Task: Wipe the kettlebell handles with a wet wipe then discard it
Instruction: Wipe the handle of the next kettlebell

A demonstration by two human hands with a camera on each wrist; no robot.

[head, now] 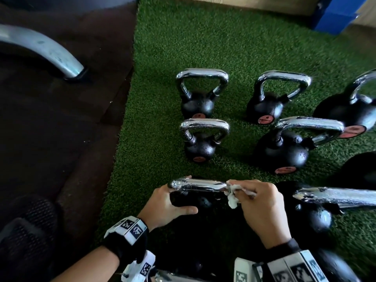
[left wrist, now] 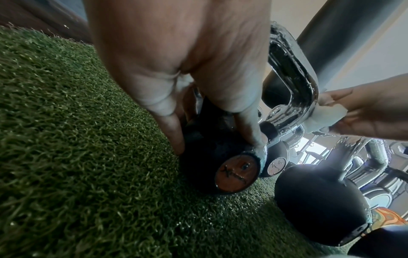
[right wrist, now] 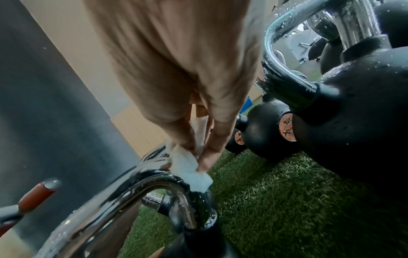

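The nearest kettlebell, a black ball with a chrome handle (head: pixel 199 185), stands on green turf in front of me. My left hand (head: pixel 179 197) grips its left side; in the left wrist view the fingers (left wrist: pixel 172 132) and thumb curl round the black ball (left wrist: pixel 209 157). My right hand (head: pixel 242 193) pinches a crumpled white wet wipe (head: pixel 232 197) against the handle's right corner. The right wrist view shows the wipe (right wrist: pixel 187 167) pressed onto the wet chrome bend (right wrist: pixel 141 185). From the left wrist camera, the wipe (left wrist: pixel 326 118) sits beside the handle (left wrist: pixel 291 73).
Several more kettlebells stand on the turf (head: pixel 183 37): two small ones (head: pixel 200 94) (head: pixel 203 139) just beyond, bigger ones (head: pixel 289 145) to the right, one (head: pixel 317 208) close beside my right hand. Dark rubber flooring (head: pixel 61 129) and a curved metal foot (head: pixel 44 49) lie to the left.
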